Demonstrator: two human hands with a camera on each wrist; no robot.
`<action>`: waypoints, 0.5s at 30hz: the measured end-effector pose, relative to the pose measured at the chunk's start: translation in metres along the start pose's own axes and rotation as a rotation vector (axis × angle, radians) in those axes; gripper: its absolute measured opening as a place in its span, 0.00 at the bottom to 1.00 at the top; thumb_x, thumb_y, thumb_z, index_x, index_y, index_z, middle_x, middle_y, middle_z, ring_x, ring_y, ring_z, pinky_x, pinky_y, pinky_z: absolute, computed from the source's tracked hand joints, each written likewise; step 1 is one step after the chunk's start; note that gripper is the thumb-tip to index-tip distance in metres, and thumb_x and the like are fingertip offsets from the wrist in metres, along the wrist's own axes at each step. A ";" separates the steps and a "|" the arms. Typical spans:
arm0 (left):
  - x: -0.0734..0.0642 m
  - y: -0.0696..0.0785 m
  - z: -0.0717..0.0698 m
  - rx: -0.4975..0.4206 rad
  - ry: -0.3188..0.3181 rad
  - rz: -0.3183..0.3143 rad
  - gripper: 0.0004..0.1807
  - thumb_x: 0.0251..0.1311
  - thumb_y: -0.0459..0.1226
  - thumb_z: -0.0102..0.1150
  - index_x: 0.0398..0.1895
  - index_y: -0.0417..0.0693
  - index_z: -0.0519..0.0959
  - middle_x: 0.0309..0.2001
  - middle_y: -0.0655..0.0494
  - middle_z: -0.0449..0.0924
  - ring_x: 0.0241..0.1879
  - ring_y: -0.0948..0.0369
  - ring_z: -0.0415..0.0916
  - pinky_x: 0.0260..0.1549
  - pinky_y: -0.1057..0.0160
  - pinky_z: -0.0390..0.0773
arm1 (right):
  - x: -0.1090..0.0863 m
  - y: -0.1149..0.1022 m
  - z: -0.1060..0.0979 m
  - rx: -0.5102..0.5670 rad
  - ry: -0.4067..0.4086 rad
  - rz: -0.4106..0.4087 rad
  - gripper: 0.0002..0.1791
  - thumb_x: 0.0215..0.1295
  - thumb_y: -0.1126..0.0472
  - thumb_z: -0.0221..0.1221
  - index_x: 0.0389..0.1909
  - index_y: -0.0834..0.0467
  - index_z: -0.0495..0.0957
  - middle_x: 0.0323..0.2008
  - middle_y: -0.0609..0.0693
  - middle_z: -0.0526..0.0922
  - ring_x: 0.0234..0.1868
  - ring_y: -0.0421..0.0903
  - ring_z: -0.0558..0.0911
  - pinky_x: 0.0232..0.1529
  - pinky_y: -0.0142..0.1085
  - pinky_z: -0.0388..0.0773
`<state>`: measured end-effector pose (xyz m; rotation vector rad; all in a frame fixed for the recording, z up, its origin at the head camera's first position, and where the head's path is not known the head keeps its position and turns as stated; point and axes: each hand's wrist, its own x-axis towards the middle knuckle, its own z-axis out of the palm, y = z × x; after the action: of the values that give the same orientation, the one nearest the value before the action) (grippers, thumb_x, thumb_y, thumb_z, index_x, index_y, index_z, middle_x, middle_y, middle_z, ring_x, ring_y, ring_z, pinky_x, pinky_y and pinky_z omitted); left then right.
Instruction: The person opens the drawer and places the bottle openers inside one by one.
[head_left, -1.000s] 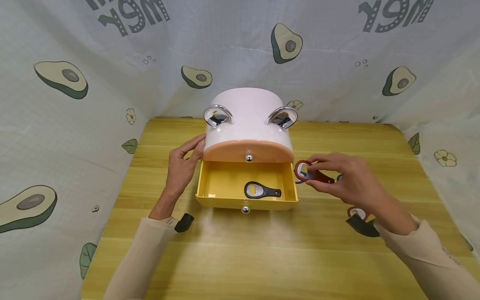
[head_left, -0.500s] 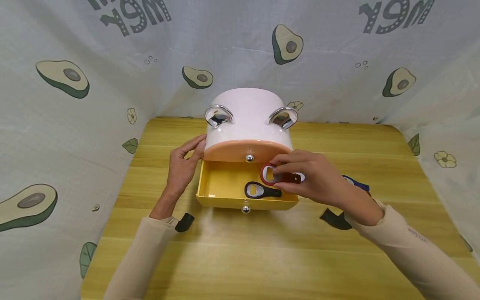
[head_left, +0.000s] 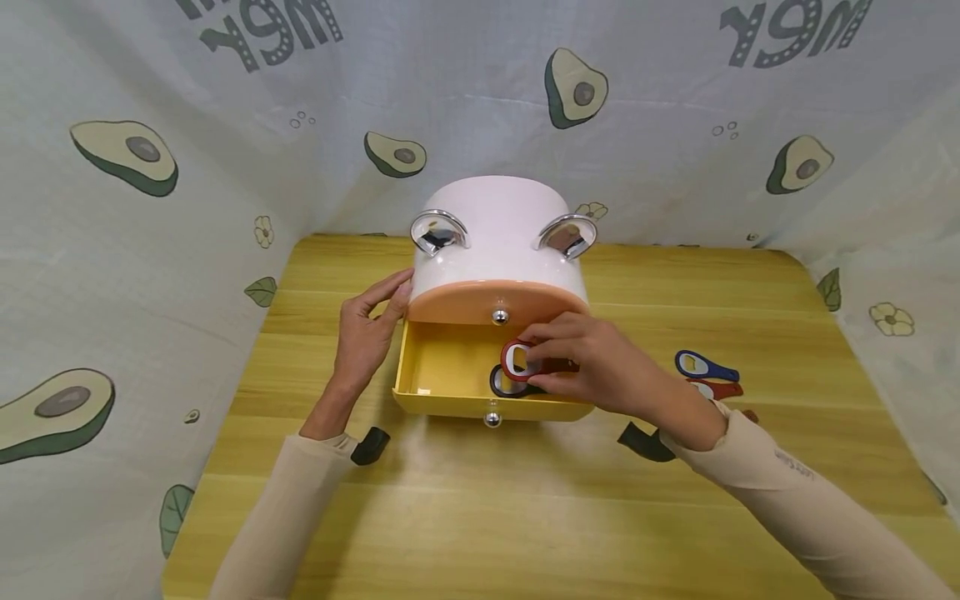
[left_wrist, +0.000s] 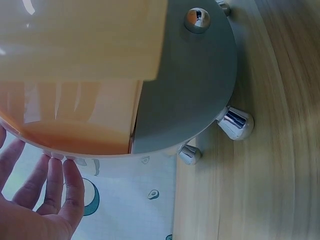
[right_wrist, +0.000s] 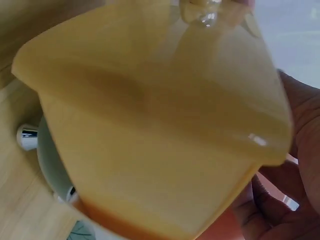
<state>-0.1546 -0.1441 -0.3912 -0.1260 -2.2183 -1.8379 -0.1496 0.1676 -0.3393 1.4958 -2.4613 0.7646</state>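
Note:
A white, rounded mini drawer cabinet (head_left: 495,229) stands on the table, its yellow lower drawer (head_left: 446,358) pulled out. My left hand (head_left: 365,337) touches the cabinet's left side; the left wrist view shows its extended fingers (left_wrist: 74,192) at the cabinet rim. Over the drawer's right half, my right hand (head_left: 596,360) pinches a red bottle opener (head_left: 507,362), its ring pointing left. Beneath it, partly covered, a black bottle opener (head_left: 498,386) lies in the drawer. In the right wrist view the yellow drawer (right_wrist: 150,150) hides the held opener.
A blue bottle opener (head_left: 716,370) and another red one (head_left: 723,389) lie on the table at right, the red one partly behind the right sleeve. A peach-coloured upper drawer (head_left: 450,302) is closed above the yellow one. An avocado-print cloth (head_left: 480,100) hangs behind.
My right hand has carried the red bottle opener leftward from beside the cabinet to over the drawer, overlapping the black one. My left hand has stayed in place.

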 end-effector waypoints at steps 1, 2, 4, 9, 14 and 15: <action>0.000 0.000 0.000 -0.002 0.001 -0.002 0.18 0.72 0.43 0.58 0.61 0.51 0.82 0.63 0.54 0.79 0.62 0.59 0.75 0.44 0.72 0.80 | -0.001 0.001 0.001 -0.008 0.002 -0.002 0.16 0.45 0.64 0.79 0.37 0.61 0.89 0.47 0.55 0.87 0.47 0.50 0.84 0.43 0.44 0.85; 0.000 0.001 0.000 -0.004 0.002 -0.003 0.18 0.72 0.43 0.58 0.61 0.51 0.82 0.63 0.54 0.79 0.62 0.60 0.75 0.44 0.72 0.80 | -0.001 0.001 0.003 -0.023 0.003 -0.003 0.16 0.44 0.64 0.79 0.37 0.60 0.89 0.47 0.55 0.88 0.47 0.50 0.85 0.43 0.44 0.85; -0.001 0.001 0.000 -0.007 0.003 -0.009 0.18 0.72 0.43 0.58 0.61 0.51 0.82 0.63 0.54 0.79 0.62 0.60 0.75 0.43 0.72 0.81 | -0.002 0.003 0.004 -0.067 0.002 0.004 0.16 0.45 0.63 0.79 0.37 0.60 0.89 0.45 0.54 0.88 0.46 0.50 0.85 0.44 0.45 0.85; -0.001 0.000 0.000 -0.004 0.002 -0.018 0.18 0.72 0.43 0.58 0.61 0.51 0.82 0.63 0.55 0.79 0.60 0.61 0.75 0.44 0.69 0.81 | -0.007 0.008 0.005 -0.194 0.034 -0.017 0.14 0.46 0.64 0.78 0.36 0.59 0.89 0.39 0.52 0.89 0.43 0.49 0.87 0.41 0.45 0.86; 0.000 0.000 0.000 0.001 -0.001 -0.010 0.18 0.72 0.43 0.58 0.61 0.51 0.82 0.63 0.55 0.79 0.60 0.62 0.76 0.44 0.69 0.81 | -0.020 0.013 -0.005 -0.095 0.121 0.019 0.10 0.56 0.60 0.74 0.39 0.57 0.88 0.39 0.50 0.89 0.41 0.47 0.87 0.41 0.39 0.85; 0.000 0.000 0.000 0.001 -0.001 -0.009 0.18 0.72 0.43 0.58 0.61 0.51 0.82 0.63 0.55 0.79 0.60 0.62 0.76 0.44 0.69 0.81 | -0.023 0.014 -0.008 -0.056 0.145 0.033 0.10 0.56 0.62 0.73 0.39 0.57 0.88 0.40 0.50 0.89 0.41 0.46 0.86 0.41 0.36 0.84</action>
<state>-0.1542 -0.1437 -0.3911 -0.1177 -2.2241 -1.8419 -0.1519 0.1949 -0.3463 1.3345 -2.3847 0.7746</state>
